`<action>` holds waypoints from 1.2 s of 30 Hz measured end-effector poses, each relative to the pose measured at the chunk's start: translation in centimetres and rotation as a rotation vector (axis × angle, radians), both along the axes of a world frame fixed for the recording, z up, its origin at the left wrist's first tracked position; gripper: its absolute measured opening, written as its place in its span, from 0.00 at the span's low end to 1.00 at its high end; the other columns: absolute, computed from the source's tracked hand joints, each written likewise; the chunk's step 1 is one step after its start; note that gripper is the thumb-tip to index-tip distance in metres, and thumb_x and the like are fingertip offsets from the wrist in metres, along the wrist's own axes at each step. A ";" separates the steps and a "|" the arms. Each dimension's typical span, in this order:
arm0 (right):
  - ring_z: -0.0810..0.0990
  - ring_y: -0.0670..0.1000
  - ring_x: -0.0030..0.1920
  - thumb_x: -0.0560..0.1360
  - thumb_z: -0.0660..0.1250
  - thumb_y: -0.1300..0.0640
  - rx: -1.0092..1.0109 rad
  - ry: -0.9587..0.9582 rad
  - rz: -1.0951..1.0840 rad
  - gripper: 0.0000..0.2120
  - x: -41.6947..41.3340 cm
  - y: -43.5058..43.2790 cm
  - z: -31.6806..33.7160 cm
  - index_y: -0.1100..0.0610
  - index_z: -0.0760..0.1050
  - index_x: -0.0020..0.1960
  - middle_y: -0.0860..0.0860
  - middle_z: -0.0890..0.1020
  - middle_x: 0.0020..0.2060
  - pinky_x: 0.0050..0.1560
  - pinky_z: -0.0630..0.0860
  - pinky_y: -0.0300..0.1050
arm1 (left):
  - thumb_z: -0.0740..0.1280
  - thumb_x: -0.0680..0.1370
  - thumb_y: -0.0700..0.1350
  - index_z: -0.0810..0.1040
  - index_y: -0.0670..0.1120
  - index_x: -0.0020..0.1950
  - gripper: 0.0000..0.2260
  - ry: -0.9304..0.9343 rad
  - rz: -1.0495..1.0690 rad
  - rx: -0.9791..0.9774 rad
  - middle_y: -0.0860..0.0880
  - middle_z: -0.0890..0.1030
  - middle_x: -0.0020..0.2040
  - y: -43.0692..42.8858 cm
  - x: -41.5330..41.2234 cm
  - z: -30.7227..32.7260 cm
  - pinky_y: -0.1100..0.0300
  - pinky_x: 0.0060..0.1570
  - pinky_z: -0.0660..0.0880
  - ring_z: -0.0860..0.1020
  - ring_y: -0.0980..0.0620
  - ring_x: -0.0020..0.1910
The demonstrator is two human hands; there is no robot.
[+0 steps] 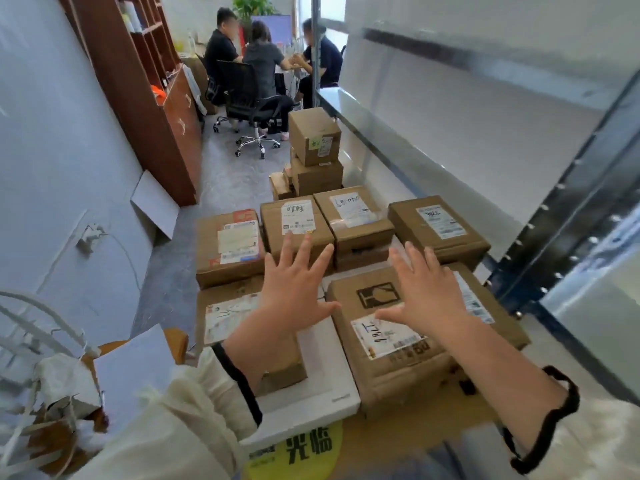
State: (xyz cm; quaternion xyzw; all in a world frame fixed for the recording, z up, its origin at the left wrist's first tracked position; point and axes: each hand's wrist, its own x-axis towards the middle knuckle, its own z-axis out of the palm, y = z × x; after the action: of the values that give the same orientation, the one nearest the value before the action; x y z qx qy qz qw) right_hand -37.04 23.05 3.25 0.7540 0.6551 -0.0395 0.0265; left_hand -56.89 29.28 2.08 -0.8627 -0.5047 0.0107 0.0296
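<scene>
Several brown cardboard parcels with white labels lie on the floor in front of me. My left hand [294,285] hovers with fingers spread over a small brown box [282,367] that sits on a white flat box [325,382]. My right hand [422,289] is spread flat above a large parcel [391,344] marked with a dark logo and a handwritten label. Neither hand holds anything. Further back lie a parcel with a red-edged label [228,247], a handwritten-label parcel [296,223], another [353,216] and one at the right [438,226].
A stack of boxes [315,147] stands behind the parcels. A metal shelf rack [554,220] runs along the right. A brown cabinet [156,98] lines the left wall. Three people sit at a table [263,60] at the back. White straps and torn packaging [52,386] lie at my left.
</scene>
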 end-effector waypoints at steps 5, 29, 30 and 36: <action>0.44 0.60 0.76 0.68 0.65 0.31 0.021 -0.071 -0.284 0.52 10.1 -8.7 1.9 0.50 0.37 0.76 0.54 0.43 0.77 0.72 0.53 0.62 | 0.59 0.72 0.71 0.39 0.57 0.77 0.43 0.013 -0.209 -0.007 0.47 0.38 0.78 -3.4 11.2 1.6 0.34 0.71 0.46 0.36 0.39 0.75; 0.45 0.58 0.76 0.70 0.63 0.32 0.059 0.072 -1.601 0.47 26.6 -68.6 1.7 0.51 0.43 0.77 0.51 0.45 0.77 0.72 0.55 0.59 | 0.57 0.74 0.69 0.37 0.57 0.77 0.41 0.140 -1.616 -0.062 0.48 0.37 0.78 -55.2 51.9 1.8 0.38 0.71 0.51 0.39 0.41 0.76; 0.45 0.58 0.76 0.70 0.62 0.32 0.056 0.081 -1.655 0.47 26.3 -70.2 1.8 0.51 0.43 0.77 0.51 0.45 0.77 0.72 0.56 0.58 | 0.58 0.73 0.69 0.37 0.57 0.77 0.41 0.148 -1.664 -0.069 0.48 0.38 0.78 -57.0 52.6 1.7 0.39 0.71 0.51 0.39 0.41 0.76; 0.46 0.58 0.76 0.71 0.63 0.34 0.144 0.102 -1.938 0.45 24.4 -78.3 1.6 0.51 0.46 0.77 0.52 0.48 0.77 0.72 0.57 0.57 | 0.58 0.73 0.69 0.39 0.57 0.77 0.41 0.138 -1.912 -0.102 0.48 0.39 0.78 -67.1 55.6 1.6 0.41 0.71 0.52 0.41 0.42 0.77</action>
State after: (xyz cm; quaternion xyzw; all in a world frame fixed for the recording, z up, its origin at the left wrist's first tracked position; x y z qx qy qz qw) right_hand -12.66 -55.21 4.88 0.9636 -0.2484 -0.0366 -0.0922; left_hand -1.31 -37.86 3.71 -0.9072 0.4166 0.0549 0.0179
